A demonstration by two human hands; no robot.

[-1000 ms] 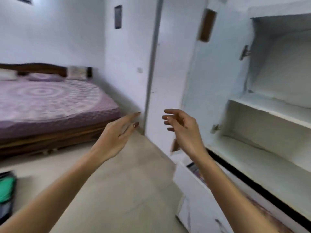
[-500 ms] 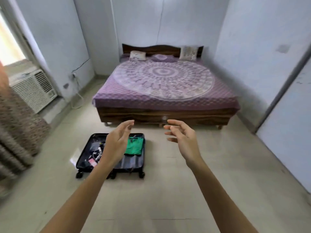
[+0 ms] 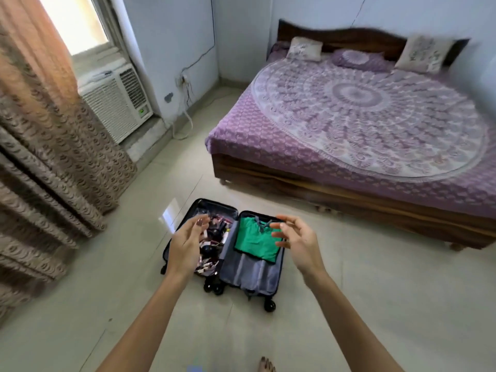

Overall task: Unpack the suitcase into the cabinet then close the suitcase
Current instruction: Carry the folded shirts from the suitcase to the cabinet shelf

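both left hand (image 3: pixel 185 244) and right hand (image 3: pixel 298 238) hover over the open suitcase (image 3: pixel 252 272), fingers (image 3: pixel 279 226) loosely spread, empty.

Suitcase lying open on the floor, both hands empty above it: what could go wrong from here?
1. The left half of the suitcase holds a jumble of small loose items; a big handful could spill some onto the floor.
2. A grey strap seems to cross the top of the green garment; pulling the garment straight out might snag it.
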